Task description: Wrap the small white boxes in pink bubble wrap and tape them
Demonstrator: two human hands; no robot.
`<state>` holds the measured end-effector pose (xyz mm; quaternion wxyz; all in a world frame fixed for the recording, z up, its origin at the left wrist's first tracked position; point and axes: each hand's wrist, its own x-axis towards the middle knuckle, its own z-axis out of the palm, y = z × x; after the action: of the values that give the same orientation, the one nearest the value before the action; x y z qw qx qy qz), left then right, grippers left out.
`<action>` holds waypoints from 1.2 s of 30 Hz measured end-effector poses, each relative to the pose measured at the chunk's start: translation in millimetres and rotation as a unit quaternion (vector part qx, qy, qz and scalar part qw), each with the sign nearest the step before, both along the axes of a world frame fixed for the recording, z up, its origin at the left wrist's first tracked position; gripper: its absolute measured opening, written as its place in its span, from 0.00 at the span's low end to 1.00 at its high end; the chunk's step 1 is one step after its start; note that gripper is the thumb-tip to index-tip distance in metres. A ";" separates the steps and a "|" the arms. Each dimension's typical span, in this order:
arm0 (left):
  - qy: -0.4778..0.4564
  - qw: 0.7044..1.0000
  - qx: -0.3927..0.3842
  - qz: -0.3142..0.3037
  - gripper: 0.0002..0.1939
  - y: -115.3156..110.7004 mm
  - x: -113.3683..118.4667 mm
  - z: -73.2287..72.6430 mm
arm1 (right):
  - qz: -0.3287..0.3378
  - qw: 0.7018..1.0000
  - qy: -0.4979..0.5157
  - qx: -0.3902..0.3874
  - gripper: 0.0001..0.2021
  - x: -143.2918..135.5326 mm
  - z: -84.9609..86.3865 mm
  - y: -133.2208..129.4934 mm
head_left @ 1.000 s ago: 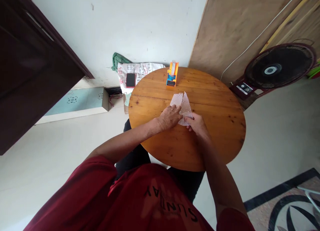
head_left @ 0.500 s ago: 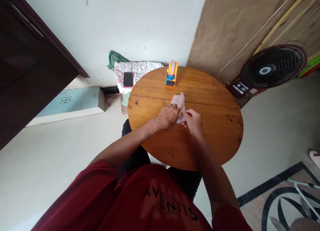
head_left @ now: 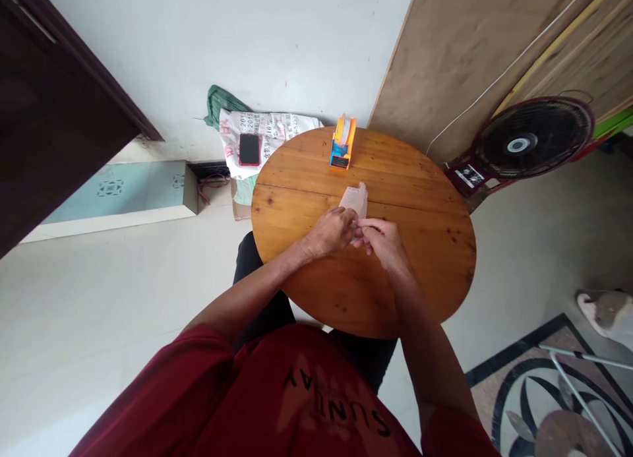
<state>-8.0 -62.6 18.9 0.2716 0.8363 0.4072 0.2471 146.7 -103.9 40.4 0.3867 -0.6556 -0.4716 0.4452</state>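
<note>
A crumpled, pale translucent plastic wrap (head_left: 355, 198) lies at the middle of the round wooden table (head_left: 420, 246). My left hand (head_left: 333, 229) is closed on its near part, fingers curled. Right beside it, my right hand (head_left: 380, 238) pinches the wrap's near edge between thumb and fingers. The fingertips of both hands meet and hide most of that edge. Beyond the wrap, near the table's far edge, stands an orange and blue tape dispenser (head_left: 342, 142) with a roll in it.
A black phone with a red edge (head_left: 249, 150) rests on a printed white sack (head_left: 281, 130) beyond the table's left side. A dark fan (head_left: 519, 144) stands to the right. At the lower right are a metal frame (head_left: 576, 371) and a shoe (head_left: 593, 312).
My fingertips have drawn closer together over the wrap's near edge, which is now more covered. The view has shifted slightly, with more of the shoe showing at the right.
</note>
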 end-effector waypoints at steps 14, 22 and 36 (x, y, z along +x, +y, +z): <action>-0.166 0.976 -0.135 0.029 0.27 -5.6 -9.5 -2.9 | 0.131 0.929 -0.341 0.054 0.09 -6.6 5.4 6.6; -0.150 0.968 -0.181 0.086 0.17 2.9 6.7 -6.6 | 0.165 0.926 -0.334 0.067 0.05 -5.3 13.6 3.2; -0.016 0.992 -0.112 0.052 0.21 11.6 7.4 -4.0 | 0.178 0.933 -0.278 0.142 0.20 41.8 6.8 42.4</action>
<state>-0.6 -51.0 15.0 0.3572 0.7740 0.4708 0.2272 188.5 -61.5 47.2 0.2439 -0.5965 -0.7276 0.2354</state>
